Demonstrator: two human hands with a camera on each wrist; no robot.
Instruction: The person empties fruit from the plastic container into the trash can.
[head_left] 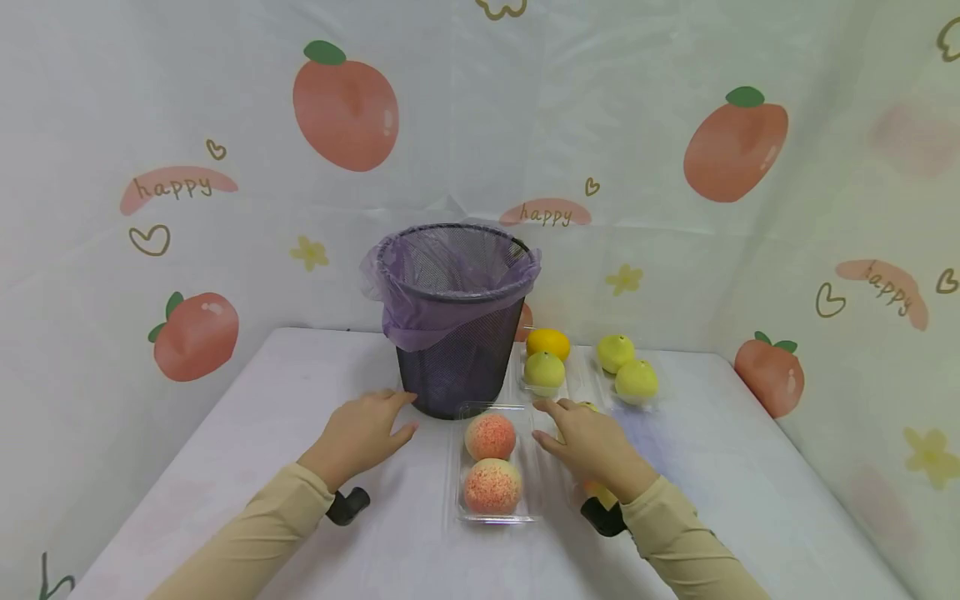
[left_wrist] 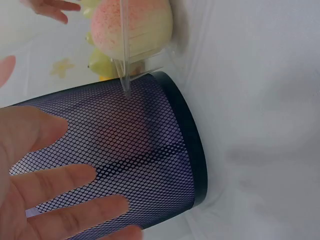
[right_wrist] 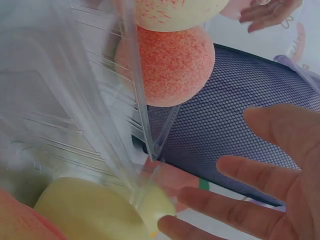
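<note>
Peaches, 2 of them, are sitting in a clear tray just in front of a purple-lined black mesh bin. The left hand is hovering left of that tray, its fingers spreading, grasping nothing. Across from it, the right hand, equally empty, is hovering seemingly above another tray, partly hiding its fruit. Beyond, 4 yellow to yellow-green fruits are resting right of the bin.
</note>
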